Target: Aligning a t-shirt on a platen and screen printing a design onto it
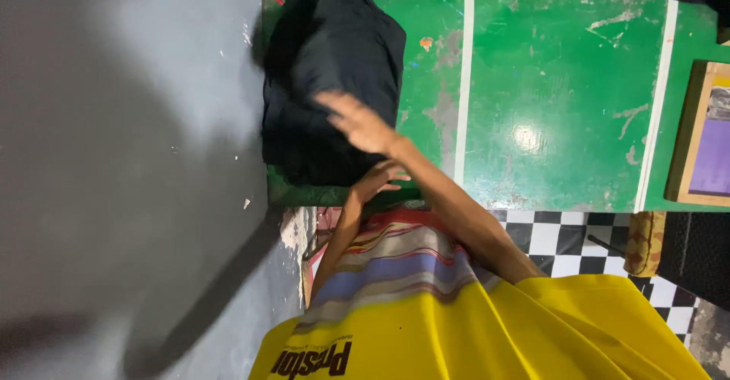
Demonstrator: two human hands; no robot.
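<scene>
1. I see the folded black garment (331, 83) lying at the grey-wall end of the green counter (563, 98).
2. Right hand (357, 124): fingers spread flat, blurred, over the garment.
3. Left hand (376, 180): loosely curled, just beside the garment's near edge, at the counter's rim.
4. Risk, in my judgement: the garment overhangs the rim; a sweeping push could drag it off.

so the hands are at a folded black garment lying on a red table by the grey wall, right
Not quite: the table is green, with white lines and worn patches, not red. The head view shows it. The rest holds: the right hand is spread over the folded black garment, the left hand is at its near edge, and the grey wall runs alongside.
</scene>
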